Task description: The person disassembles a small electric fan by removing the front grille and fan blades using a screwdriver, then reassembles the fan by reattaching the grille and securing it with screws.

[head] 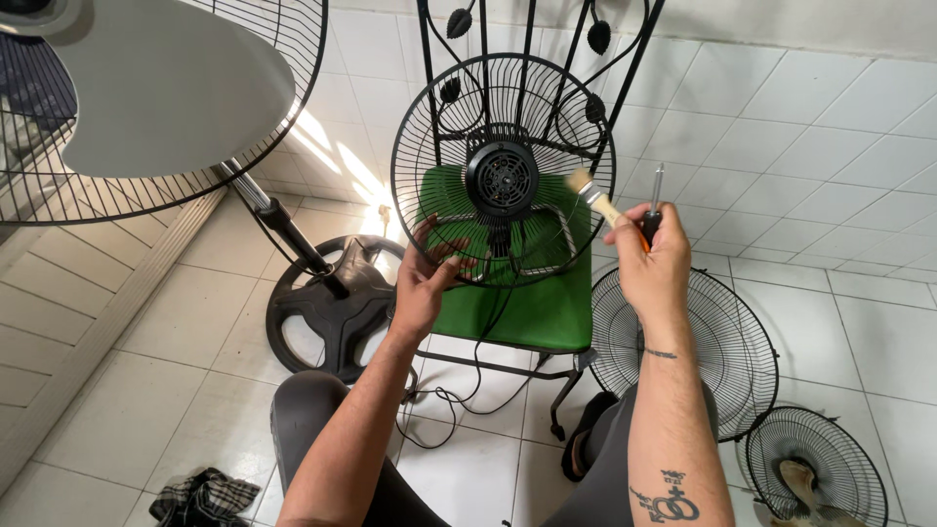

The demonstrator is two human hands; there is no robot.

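Left hand open, fingers spread, fingertips touching the near edge of a round black wire fan guard. Guard made of many thin spokes, with a black plastic motor block in the middle. Standing upright on a green padded seat of a black metal chair, leaning on the chair's curly iron back.

Right hand shut in a fist around two tools: one paintbrush with a pale wooden handle and soft light bristles, and one screwdriver with an orange and black handle and a thin shiny shaft. Brush tip just beside the right edge of the guard.

Far left: a big fan with a smooth grey blade inside a wire cage, on a shiny pole over one round black base. Right, on the white tiled floor: two more round wire guards, a bigger one and a smaller one. Thin black cord curling under the chair. One crumpled checked rag near left. Four wire cages in all.
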